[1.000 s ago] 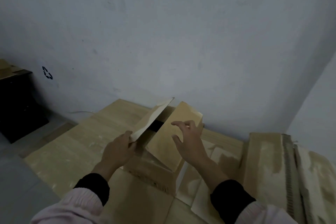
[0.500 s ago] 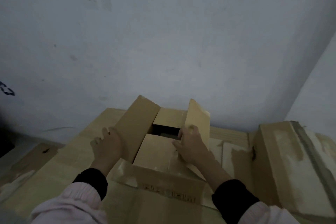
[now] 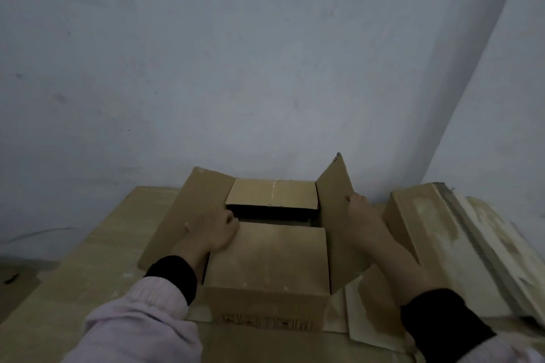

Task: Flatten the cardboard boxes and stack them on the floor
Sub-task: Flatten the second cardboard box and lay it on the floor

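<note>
A brown cardboard box (image 3: 267,262) stands upright in front of me on flattened cardboard sheets (image 3: 97,280). Its two long flaps are spread outward and the two short flaps lie partly folded in, with a dark gap between them. My left hand (image 3: 213,228) grips the left side of the near short flap, fingers curled over its far corner. My right hand (image 3: 364,219) holds the outer edge of the right long flap, which tilts outward. A second cardboard box (image 3: 418,224) with a tape strip stands to the right.
A pale wall (image 3: 265,68) rises just behind the box and meets a side wall in a corner at the right. Bare grey floor (image 3: 17,265) shows at the far left beyond the sheets. Small flat cardboard pieces (image 3: 354,315) lie under my right forearm.
The right long flap has swung outward to the right with my right hand on its edge. My left hand moved from the left flap onto the near short flap. The view shifted closer.
</note>
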